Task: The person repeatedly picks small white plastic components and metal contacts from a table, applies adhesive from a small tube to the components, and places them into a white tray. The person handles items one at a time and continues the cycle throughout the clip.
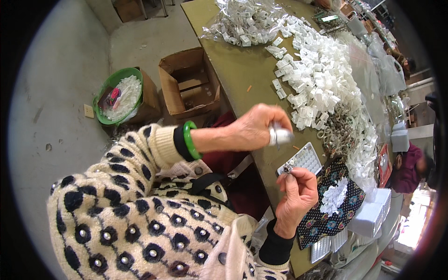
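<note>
My left hand (266, 125), a green bangle at its wrist, is above the table's near edge. Its fingers are closed on a white plastic piece (281, 136), smeared by motion. My right hand (296, 196) is closer to the white grid tray (305, 157), thumb and fingertips pinched on a small metal part (289, 165); its exact kind I cannot make out. The tray lies just beyond it, with rows of round pockets. Past both hands spreads a large pile of white plastic pieces (322, 70), and beside it a heap of small metal parts (340, 133).
A clear bag of parts (247, 23) sits at the table's far end. A patterned dark cloth (322, 228) holds small white pieces (333, 198), near stacked white trays (371, 212). On the floor stand an open cardboard box (165, 91) and a green-rimmed bin (99, 112).
</note>
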Motion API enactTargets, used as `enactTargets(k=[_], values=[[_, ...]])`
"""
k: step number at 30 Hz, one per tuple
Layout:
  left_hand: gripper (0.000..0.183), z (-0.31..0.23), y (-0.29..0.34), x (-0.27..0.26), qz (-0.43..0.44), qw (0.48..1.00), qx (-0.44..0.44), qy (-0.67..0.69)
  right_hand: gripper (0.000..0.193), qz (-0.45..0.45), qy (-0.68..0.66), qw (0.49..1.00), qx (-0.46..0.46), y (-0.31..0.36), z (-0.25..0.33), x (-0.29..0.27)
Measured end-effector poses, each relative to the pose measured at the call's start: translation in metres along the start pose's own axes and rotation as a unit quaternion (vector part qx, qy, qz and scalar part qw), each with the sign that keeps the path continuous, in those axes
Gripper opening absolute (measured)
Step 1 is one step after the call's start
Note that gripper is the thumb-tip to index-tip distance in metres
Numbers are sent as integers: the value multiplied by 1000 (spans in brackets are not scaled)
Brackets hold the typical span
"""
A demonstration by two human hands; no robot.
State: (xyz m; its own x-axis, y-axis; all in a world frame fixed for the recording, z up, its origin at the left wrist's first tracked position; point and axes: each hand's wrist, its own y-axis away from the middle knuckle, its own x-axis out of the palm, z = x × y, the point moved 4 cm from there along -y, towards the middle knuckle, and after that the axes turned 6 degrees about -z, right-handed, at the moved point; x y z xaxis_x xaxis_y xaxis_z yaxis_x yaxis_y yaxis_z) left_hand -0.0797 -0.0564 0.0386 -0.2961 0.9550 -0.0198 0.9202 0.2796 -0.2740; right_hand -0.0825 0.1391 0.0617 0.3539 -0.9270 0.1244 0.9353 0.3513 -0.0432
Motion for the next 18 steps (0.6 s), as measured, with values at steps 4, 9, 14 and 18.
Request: enactTargets(k=[4, 9, 14, 18], values=[[18, 22, -52, -27, -94, 915, 197, -340, 10, 7, -140, 985, 96, -2, -8, -2], [26, 62, -88, -41, -2, 875, 130, -467, 11, 15, -123, 986, 114, -1, -8, -5], [29, 71, -88, -46, 30, 867, 107, -486, 8, 37, -41, 994, 92, 0, -9, -2], [22, 55, -72, -43, 35, 906, 175, -385, 8, 44, 61, 997, 5, -2, 0, 0]])
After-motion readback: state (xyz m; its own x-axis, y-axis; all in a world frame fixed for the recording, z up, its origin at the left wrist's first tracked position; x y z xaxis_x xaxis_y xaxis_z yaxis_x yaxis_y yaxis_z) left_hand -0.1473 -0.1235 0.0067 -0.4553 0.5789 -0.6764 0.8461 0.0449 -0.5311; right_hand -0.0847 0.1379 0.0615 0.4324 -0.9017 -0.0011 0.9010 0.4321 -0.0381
